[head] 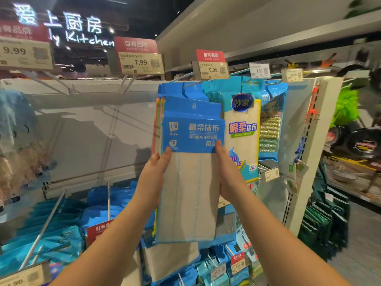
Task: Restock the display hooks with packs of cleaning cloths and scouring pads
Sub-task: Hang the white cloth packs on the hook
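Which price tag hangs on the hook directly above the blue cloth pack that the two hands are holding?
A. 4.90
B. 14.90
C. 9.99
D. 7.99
C: the tag on the hook above the cloth pack, held between the left hand and right hand, reads 9.99.

Place: a shop, in the kitchenware aisle of a supermarket.
Sign: lit white letters (61, 27) overhead, Chinese characters above the word "Kitchen".
Price tags: printed tags with barcodes on the hook ends, one reading 7.99 (142, 63), another 9.99 (212, 69), topped with red brand cards (210, 55).
Fixtures: a white back panel (92, 124) with metal display hooks (47, 221) sticking out.
Goods: many like packs of cleaning cloths (243, 131) and scouring pads (270, 129) hanging in rows.
Next aisle: black frying pans (362, 145) on shelves to the right.
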### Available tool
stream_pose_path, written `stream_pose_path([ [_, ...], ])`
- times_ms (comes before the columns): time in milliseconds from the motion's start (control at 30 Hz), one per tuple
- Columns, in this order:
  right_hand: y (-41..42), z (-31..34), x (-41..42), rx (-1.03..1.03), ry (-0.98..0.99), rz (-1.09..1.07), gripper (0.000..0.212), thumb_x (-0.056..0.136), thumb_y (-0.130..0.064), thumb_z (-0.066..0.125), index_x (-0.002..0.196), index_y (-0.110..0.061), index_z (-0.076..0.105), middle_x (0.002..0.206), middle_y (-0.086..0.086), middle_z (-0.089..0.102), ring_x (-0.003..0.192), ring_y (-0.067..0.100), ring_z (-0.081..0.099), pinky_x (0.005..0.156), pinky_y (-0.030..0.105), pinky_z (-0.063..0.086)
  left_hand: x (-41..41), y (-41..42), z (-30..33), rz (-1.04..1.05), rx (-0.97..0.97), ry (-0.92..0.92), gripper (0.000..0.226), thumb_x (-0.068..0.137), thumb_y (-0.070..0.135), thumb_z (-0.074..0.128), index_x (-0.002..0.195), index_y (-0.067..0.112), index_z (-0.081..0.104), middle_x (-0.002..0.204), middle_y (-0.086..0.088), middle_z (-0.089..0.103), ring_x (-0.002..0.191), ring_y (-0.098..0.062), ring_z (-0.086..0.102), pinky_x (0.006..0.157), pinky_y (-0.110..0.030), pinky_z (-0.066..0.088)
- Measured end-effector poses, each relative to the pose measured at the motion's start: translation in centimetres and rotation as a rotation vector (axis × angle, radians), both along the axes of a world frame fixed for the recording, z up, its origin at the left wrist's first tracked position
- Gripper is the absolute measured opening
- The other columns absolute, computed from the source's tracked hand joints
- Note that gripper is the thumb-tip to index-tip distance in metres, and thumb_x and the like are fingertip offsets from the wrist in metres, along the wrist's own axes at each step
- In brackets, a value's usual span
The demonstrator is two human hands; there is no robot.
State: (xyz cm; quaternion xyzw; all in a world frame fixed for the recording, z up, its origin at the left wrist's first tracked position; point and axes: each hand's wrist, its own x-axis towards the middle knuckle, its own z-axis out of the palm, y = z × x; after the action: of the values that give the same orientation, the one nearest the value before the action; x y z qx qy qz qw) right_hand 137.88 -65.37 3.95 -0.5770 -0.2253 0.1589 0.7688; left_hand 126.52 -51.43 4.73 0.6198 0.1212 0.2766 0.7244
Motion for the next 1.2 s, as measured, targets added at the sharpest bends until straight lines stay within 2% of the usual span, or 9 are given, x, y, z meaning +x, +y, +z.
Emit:
stream_pose_path([
  [167, -1.4, 2.4, 0.9, -0.131, -0.113, -0.197, 0.041, 0.094, -0.067, 0.042, 0.115, -0.034, 0.055, 0.113, -0.004, 0.066, 0.111, 0.021, 0.062, 0.1, 0.045, 0.048, 2.5, -1.0, 0.7, -0.062, 0.035, 0.007, 0.067, 0.075, 0.077, 0.061, 0.122, 0.029, 0.06, 0.117, 0.003, 0.074, 0.113, -0.023, 0.069, 0.103, -0.055, 0.05],
  [267, -1.5, 3.2, 2.4, -0.147, -0.154, -0.221, 0.069, 0.065, -0.093, 0.049, 0.114, -0.045, 0.059, 0.121, -0.006, 0.067, 0.115, 0.022, 0.063, 0.104, 0.053, 0.045, 3.3, -1.8, 1.9, -0.079, 0.063, -0.009, 0.055, 0.08, 0.073, 0.058, 0.119, 0.034, 0.057, 0.119, 0.004, 0.073, 0.113, -0.022, 0.069, 0.102, -0.053, 0.051],
  [400, -1.7, 4.6, 3.9, -0.148, -0.206, -0.218, 0.06, 0.068, -0.087, 0.048, 0.107, -0.045, 0.064, 0.115, -0.003, 0.071, 0.108, 0.024, 0.068, 0.1, 0.055, 0.049, 4.3, -2.1, 3.4, -0.032, 0.132, -0.004, 0.068, 0.066, 0.086, 0.056, 0.112, 0.035, 0.056, 0.111, 0.005, 0.075, 0.108, -0.021, 0.07, 0.1, -0.053, 0.052],
  [533, -1.6, 5.9, 5.1, -0.173, -0.257, -0.251, 0.074, 0.065, -0.094, 0.043, 0.11, -0.039, 0.065, 0.111, -0.003, 0.072, 0.105, 0.024, 0.068, 0.098, 0.055, 0.05, 5.1, -2.3, 4.4, -0.041, 0.115, -0.022, 0.051, 0.088, 0.072, 0.055, 0.115, 0.029, 0.057, 0.11, 0.003, 0.075, 0.108, -0.021, 0.07, 0.1, -0.052, 0.053],
  [667, -1.4, 6.7, 6.3, -0.203, -0.278, -0.219, 0.074, 0.058, -0.1, 0.042, 0.104, -0.048, 0.067, 0.111, -0.01, 0.073, 0.109, 0.021, 0.067, 0.101, 0.052, 0.048, 5.8, -2.2, 5.3, -0.007, 0.142, -0.01, 0.054, 0.093, 0.068, 0.051, 0.12, 0.022, 0.056, 0.107, 0.0, 0.076, 0.102, -0.022, 0.073, 0.095, -0.053, 0.056],
  [867, -0.6, 7.1, 7.2, -0.245, -0.215, -0.212, 0.083, 0.056, -0.097, 0.044, 0.105, -0.036, 0.068, 0.111, -0.007, 0.073, 0.109, 0.023, 0.066, 0.103, 0.049, 0.048, 6.1, -1.6, 4.2, 0.034, 0.217, 0.047, 0.049, 0.089, 0.064, 0.061, 0.112, 0.022, 0.052, 0.112, -0.002, 0.07, 0.102, -0.022, 0.069, 0.089, -0.047, 0.058],
  [967, 0.1, 6.4, 7.7, -0.251, -0.206, -0.218, 0.08, 0.058, -0.094, 0.044, 0.099, -0.03, 0.067, 0.112, -0.002, 0.072, 0.108, 0.025, 0.065, 0.101, 0.049, 0.049, 5.3, -1.6, 1.6, 0.078, 0.301, 0.118, 0.043, 0.094, 0.049, 0.065, 0.117, 0.02, 0.045, 0.112, 0.002, 0.066, 0.096, -0.014, 0.067, 0.072, -0.03, 0.054],
  [1100, 0.4, 3.2, 5.0, -0.31, -0.205, -0.211, 0.058, 0.083, -0.081, 0.043, 0.11, -0.031, 0.051, 0.12, -0.001, 0.061, 0.114, 0.023, 0.057, 0.103, 0.046, 0.045, 4.9, -1.0, -0.6, 0.179, 0.357, 0.154, 0.033, 0.095, 0.054, 0.061, 0.106, 0.026, 0.046, 0.106, 0.007, 0.064, 0.092, -0.01, 0.065, 0.068, -0.028, 0.05],
  [1200, 0.6, -1.5, 4.1, -0.368, -0.143, -0.194, 0.048, 0.096, -0.066, 0.036, 0.122, -0.027, 0.045, 0.116, -0.003, 0.053, 0.108, 0.019, 0.05, 0.091, 0.036, 0.041, 5.4, -0.7, -1.4, 0.221, 0.349, 0.13, 0.039, 0.095, 0.055, 0.06, 0.115, 0.025, 0.044, 0.11, 0.009, 0.062, 0.097, -0.009, 0.064, 0.075, -0.031, 0.053],
])
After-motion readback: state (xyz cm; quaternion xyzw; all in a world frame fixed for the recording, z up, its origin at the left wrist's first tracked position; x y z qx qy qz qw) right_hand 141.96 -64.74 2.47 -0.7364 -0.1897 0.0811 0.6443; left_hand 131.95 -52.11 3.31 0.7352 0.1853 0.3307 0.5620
